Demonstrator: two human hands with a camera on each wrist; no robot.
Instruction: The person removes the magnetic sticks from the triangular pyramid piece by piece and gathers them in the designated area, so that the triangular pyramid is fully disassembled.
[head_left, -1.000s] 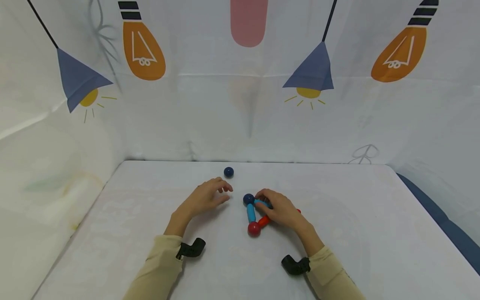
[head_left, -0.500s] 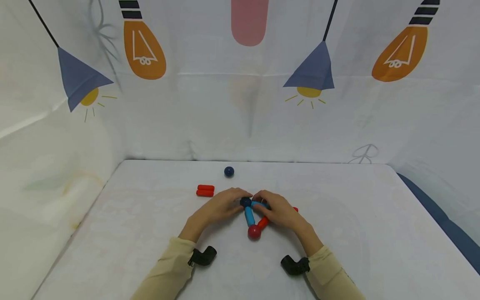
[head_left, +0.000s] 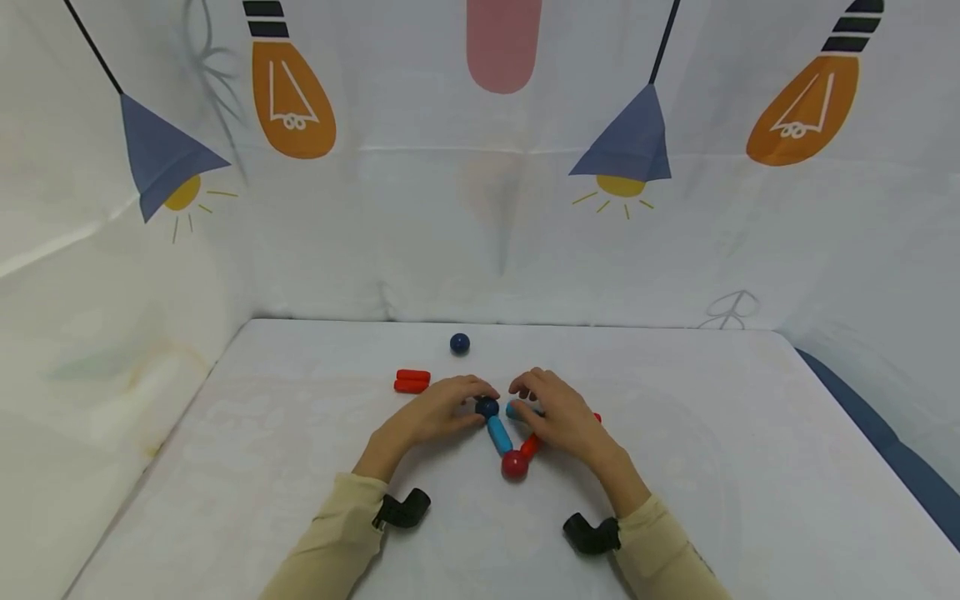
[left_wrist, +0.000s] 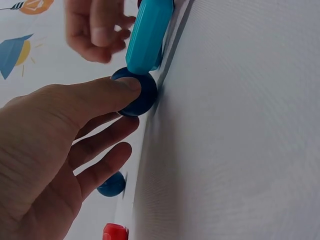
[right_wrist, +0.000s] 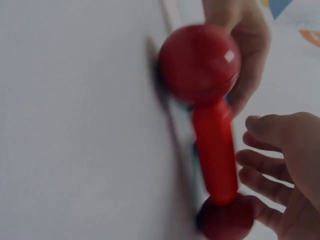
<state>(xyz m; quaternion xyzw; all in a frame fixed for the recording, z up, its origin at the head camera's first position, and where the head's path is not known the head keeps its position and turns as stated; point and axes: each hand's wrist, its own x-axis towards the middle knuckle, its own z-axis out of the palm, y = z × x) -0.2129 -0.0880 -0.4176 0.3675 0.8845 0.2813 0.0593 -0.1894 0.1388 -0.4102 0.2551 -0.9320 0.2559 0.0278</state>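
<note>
My left hand (head_left: 442,411) pinches a dark blue ball (head_left: 487,407) between thumb and fingers, plain in the left wrist view. From that ball a light blue rod (head_left: 498,435) runs to a red ball (head_left: 514,465) on the table. A red rod (right_wrist: 216,155) joins this red ball to a second red ball (right_wrist: 227,220), seen in the right wrist view. Over these pieces hovers my right hand (head_left: 561,417), fingers loosely bent and holding nothing. Another light blue rod (head_left: 513,409) lies partly hidden under it, its near end apart from the dark blue ball.
A loose dark blue ball (head_left: 460,343) sits near the back edge of the white table (head_left: 262,500). Two red rods (head_left: 412,381) lie side by side left of my left hand. Behind stands a white cloth wall (head_left: 420,233) printed with lamps and bulbs.
My left hand came right and took the dark blue ball, uncovering the two red rods. The ball has since parted from the second light blue rod, and my right fingers have lifted.
</note>
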